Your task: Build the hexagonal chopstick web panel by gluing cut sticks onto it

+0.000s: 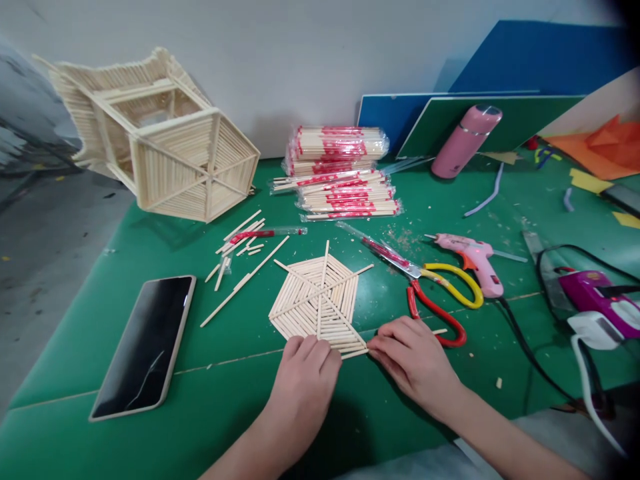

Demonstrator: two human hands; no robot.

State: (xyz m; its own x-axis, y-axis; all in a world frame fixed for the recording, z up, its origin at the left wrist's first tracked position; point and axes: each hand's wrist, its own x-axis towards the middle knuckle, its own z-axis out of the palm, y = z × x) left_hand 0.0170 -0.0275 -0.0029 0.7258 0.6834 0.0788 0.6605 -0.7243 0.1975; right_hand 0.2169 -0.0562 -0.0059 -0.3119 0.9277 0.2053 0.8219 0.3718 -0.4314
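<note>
A hexagonal panel of wooden sticks [295, 292], laid in rings over crossing spokes, lies flat on the green table. My left hand [307, 373] rests on its near edge with curled fingers, covering the near left corner. At the near right corner, my right hand [413, 360] pinches the end of a wooden stick [355, 354] along the panel's edge. Scissors [425, 273] with one yellow and one red handle lie just beyond my right hand. Several loose sticks [245, 280] and cut pieces are scattered left of the panel.
A stick-built lantern-like structure [200, 167] stands at the back left. Wrapped chopstick bundles [345, 180] lie by the wall. A phone [145, 347] is at left; a pink glue gun [473, 260], pink bottle [465, 143] and purple power strip [600, 300] with cables are at right.
</note>
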